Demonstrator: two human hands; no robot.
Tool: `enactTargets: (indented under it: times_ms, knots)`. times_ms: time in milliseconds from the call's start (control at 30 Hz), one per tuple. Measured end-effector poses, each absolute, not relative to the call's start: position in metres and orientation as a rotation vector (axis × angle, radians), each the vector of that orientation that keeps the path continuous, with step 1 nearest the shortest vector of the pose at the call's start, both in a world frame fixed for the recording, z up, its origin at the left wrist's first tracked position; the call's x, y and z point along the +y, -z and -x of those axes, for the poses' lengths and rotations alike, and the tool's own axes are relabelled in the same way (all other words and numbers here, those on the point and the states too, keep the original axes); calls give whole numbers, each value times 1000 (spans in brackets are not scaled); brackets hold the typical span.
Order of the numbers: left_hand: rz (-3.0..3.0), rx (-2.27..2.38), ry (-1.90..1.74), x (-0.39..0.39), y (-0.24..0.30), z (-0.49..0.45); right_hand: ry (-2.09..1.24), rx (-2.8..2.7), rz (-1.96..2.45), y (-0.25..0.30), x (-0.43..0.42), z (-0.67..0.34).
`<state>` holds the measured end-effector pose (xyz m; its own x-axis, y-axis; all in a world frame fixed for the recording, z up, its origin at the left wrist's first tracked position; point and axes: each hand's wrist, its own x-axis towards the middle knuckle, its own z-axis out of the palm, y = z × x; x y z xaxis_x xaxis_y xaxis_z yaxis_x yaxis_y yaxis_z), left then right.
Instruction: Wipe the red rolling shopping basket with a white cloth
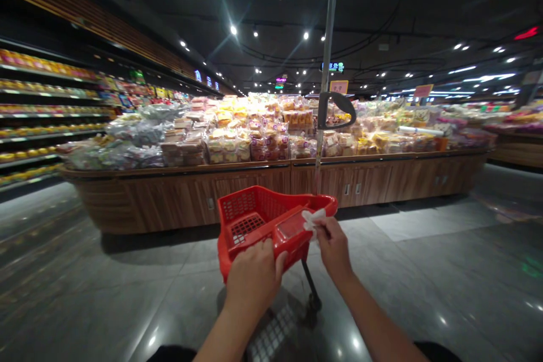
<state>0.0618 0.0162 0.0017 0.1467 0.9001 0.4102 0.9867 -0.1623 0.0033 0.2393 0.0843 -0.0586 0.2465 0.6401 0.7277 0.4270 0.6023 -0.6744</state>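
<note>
A red plastic shopping cart (275,203) stands in front of me on the floor, its basket showing a perforated wall and a grid bottom. My left hand (254,271) is wrapped over the cart's near handle edge, fingers closed around it. At the right end of that edge, my right hand (333,243) pinches a crumpled white tissue (313,218) between thumb and fingers. The tissue lies against or just above the red rim; I cannot tell whether it touches.
Beyond the cart runs a long wooden display counter (254,181) heaped with packaged bread (229,144). A metal pole (328,56) with a dark handle-shaped piece (337,111) rises before it. Stocked shelves (46,116) line the left. Grey tiled floor (139,288) surrounds the cart.
</note>
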Motion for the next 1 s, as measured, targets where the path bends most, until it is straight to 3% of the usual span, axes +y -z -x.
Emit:
enactTargets:
  times_ms: [133, 567, 833, 1000]
  knots:
    - [2131, -1914, 445, 15, -1, -60, -51, -1586, 1206, 26, 112, -281]
    - [2096, -1999, 427, 7, -13, -44, -395, -2367, 1439, -59, 142, -278]
    - [2148, -1939, 453, 10, -9, -28, -394, -2402, 1393, -47, 143, -251]
    - [2199, -1937, 494, 13, -6, -18, -593, -2522, 1383, -51, 151, -266]
